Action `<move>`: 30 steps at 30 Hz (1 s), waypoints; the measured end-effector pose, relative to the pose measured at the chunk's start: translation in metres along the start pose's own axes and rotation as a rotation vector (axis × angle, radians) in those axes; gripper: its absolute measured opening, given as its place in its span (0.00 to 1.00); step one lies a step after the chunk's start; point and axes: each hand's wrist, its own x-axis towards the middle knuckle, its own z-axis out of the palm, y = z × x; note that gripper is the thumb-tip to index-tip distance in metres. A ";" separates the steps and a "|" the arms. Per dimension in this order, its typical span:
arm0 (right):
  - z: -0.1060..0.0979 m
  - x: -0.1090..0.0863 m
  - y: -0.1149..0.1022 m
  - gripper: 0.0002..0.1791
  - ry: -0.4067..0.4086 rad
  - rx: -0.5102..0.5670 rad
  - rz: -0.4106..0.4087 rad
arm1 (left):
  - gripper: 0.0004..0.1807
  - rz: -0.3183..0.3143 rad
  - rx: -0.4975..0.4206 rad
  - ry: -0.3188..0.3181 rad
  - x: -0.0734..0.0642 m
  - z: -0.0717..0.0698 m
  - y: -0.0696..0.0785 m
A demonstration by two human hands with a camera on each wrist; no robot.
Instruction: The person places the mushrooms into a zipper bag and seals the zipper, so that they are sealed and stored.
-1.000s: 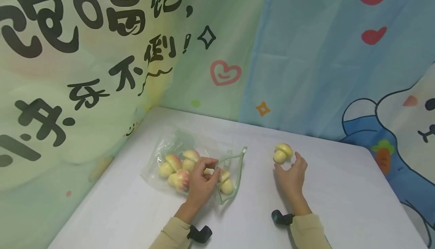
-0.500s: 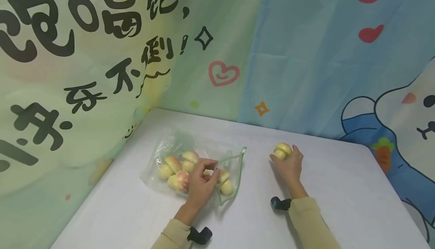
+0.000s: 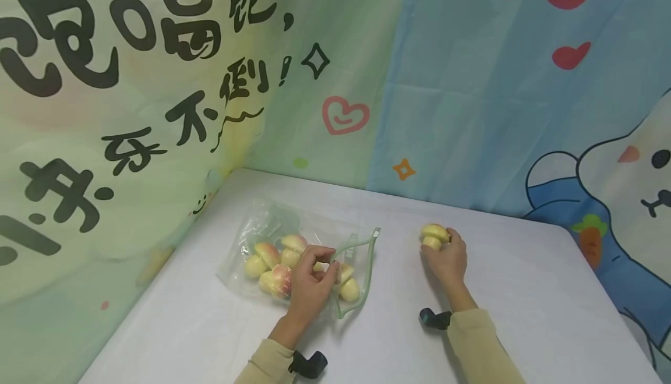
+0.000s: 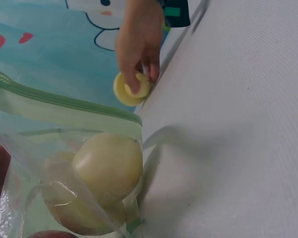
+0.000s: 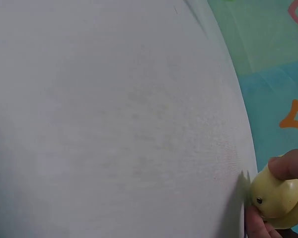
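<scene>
At the right of the head view, my right hand (image 3: 448,261) pinches a yellow toy mushroom (image 3: 434,232) between thumb and fingers, its rounded cap pointing away from me. The right wrist view shows the thumb (image 5: 290,166) pressed on the mushroom's pale stem (image 5: 274,196), with fingers under it. To the left lies a clear zip bag (image 3: 327,226) with a green zip edge, its mouth spread and facing right. My left hand (image 3: 311,285) holds the bag by its mouth, thumb and forefinger curled together. Several yellow mushrooms with reddish caps (image 3: 268,252) lie inside the bag, partly hidden by that hand.
The table (image 3: 388,337) has a white cover. Behind it hangs a printed cloth (image 3: 472,110) with hearts and a cartoon animal, and another cloth wall with large black writing (image 3: 78,40) stands along the left. Each wrist wears a small black camera (image 3: 434,319).
My right hand has moved in around the mushroom, and its thumb and fingers have taken hold of it. The mushroom has tipped more upright. My left hand and the bag have stayed in place.
</scene>
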 end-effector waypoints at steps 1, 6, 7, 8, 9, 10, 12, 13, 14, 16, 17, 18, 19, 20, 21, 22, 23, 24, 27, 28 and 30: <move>-0.001 -0.002 0.001 0.43 -0.001 0.008 0.000 | 0.12 0.003 0.002 -0.002 0.000 0.000 0.000; -0.004 -0.016 0.002 0.43 -0.015 0.043 0.014 | 0.12 0.010 0.013 -0.008 0.000 0.000 -0.001; -0.005 -0.019 0.001 0.43 -0.021 0.051 0.017 | 0.12 0.008 0.017 -0.007 0.000 0.000 0.000; -0.006 -0.023 0.001 0.43 -0.026 0.054 0.020 | 0.12 0.006 0.019 -0.007 0.000 0.000 0.000; -0.007 -0.028 0.000 0.43 -0.031 0.058 0.021 | 0.12 0.006 0.022 -0.008 0.000 0.000 0.000; -0.008 -0.033 -0.001 0.43 -0.036 0.069 0.020 | 0.12 0.002 0.026 -0.007 0.000 0.000 0.001; -0.009 -0.044 -0.005 0.43 -0.046 0.096 0.016 | 0.12 -0.001 0.030 -0.010 0.000 0.000 0.002; -0.009 -0.050 -0.006 0.43 -0.050 0.107 0.012 | 0.11 -0.007 0.031 -0.012 0.001 0.000 0.003; -0.009 -0.056 -0.008 0.42 -0.055 0.118 0.011 | 0.11 -0.010 0.032 -0.013 0.001 0.000 0.004; -0.008 -0.067 -0.012 0.43 -0.075 0.153 0.011 | 0.11 -0.011 0.036 -0.014 0.001 0.000 0.003; -0.007 -0.072 -0.014 0.43 -0.085 0.165 0.012 | 0.11 -0.005 0.039 -0.013 0.002 0.000 0.003; -0.005 -0.078 -0.015 0.43 -0.093 0.175 0.014 | 0.12 -0.003 0.041 -0.012 0.001 0.000 0.000; -0.003 -0.083 -0.017 0.43 -0.102 0.184 0.016 | 0.12 -0.002 0.044 -0.011 0.001 0.000 -0.004; -0.001 -0.087 -0.019 0.44 -0.110 0.195 0.016 | 0.12 -0.001 0.045 -0.007 0.000 0.001 -0.008; 0.001 -0.092 -0.021 0.44 -0.118 0.208 0.014 | 0.12 0.000 0.047 -0.004 -0.001 0.001 -0.014; 0.004 -0.096 -0.022 0.44 -0.119 0.213 0.009 | 0.12 0.000 0.049 0.000 -0.002 0.001 -0.018; 0.006 -0.101 -0.024 0.43 -0.121 0.221 0.006 | 0.12 -0.005 0.050 0.003 -0.003 0.002 -0.023; 0.009 -0.105 -0.025 0.43 -0.118 0.229 0.000 | 0.12 -0.011 0.050 0.004 -0.004 0.002 -0.028; 0.015 -0.116 -0.028 0.43 -0.110 0.237 -0.023 | 0.13 -0.012 0.037 0.001 -0.006 0.002 -0.034; 0.017 -0.119 -0.029 0.42 -0.106 0.237 -0.030 | 0.12 -0.013 0.034 0.001 -0.006 0.001 -0.035; 0.019 -0.124 -0.030 0.42 -0.100 0.242 -0.040 | 0.12 -0.005 0.024 0.000 -0.007 0.001 -0.036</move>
